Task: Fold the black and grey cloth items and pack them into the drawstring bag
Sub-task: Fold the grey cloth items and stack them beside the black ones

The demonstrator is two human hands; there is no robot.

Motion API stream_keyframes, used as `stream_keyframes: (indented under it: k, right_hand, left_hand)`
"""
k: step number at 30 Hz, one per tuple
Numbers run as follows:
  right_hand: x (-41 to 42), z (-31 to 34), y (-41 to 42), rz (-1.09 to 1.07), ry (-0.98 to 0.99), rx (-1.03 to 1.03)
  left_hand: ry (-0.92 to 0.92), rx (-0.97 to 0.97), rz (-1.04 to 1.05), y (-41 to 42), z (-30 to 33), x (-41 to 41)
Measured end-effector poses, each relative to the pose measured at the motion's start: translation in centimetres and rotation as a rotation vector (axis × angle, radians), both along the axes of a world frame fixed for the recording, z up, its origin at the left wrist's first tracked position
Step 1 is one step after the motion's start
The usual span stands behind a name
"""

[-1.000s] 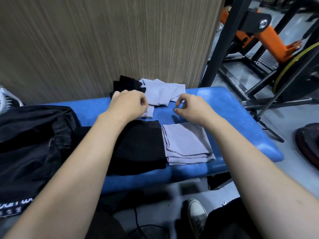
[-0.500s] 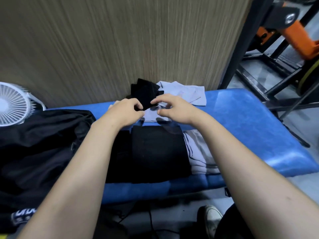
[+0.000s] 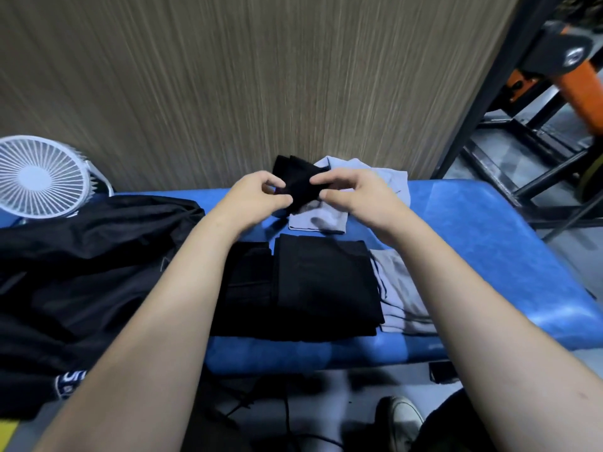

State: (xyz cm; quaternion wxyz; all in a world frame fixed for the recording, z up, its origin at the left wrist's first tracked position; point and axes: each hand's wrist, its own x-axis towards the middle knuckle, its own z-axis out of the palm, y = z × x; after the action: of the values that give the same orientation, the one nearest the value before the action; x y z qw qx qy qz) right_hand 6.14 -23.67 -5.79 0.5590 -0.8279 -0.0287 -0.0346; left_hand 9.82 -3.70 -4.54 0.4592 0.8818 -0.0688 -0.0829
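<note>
Hands point(image 3: 303, 194) pinch small black cloth point(image 3: 298, 182), long axis away.

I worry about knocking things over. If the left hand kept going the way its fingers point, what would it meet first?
The left hand points right, already pinching the small black cloth; past that, probably the right hand, though depth is unclear.

A wood-grain wall panel point(image 3: 261, 76) with fine vertical streaks is filling the upper view. A blue padded bench point(image 3: 489, 243) is butting against it. A white round fan point(image 3: 40, 176) is sitting at the bench's left end. Black steel gym frames point(image 3: 483, 93) with an orange part point(image 3: 584, 89) are standing right, on grey floor point(image 3: 509, 158).
</note>
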Motion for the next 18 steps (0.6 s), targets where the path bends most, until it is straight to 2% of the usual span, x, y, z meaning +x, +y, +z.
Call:
stream_keyframes:
  k: [4, 8, 11, 13, 18]
  right_hand:
    - [-0.1, 0.5, 0.2, -0.131, -0.147, 0.192]
    - [-0.6, 1.3, 0.1, -0.091, -0.219, 0.241]
    - [-1.1, 2.0, 0.1, -0.002, -0.253, 0.25]
    - [-1.4, 2.3, -0.1, 0.031, -0.276, 0.247]
    - [-2.3, 2.9, -1.3, -0.089, -0.327, 0.105]
  left_hand:
    - [-0.017, 0.029, -0.036, -0.4, -0.1, -0.2]
    - [0.068, -0.017, -0.114, -0.4, -0.3, 0.1]
    - [0.116, -0.138, -0.178, -0.8, -0.3, 0.1]
    - [0.085, -0.196, -0.204, -0.9, 0.1, 0.0]
    - [-0.057, -0.329, -0.133, -1.0, 1.5, -0.4]
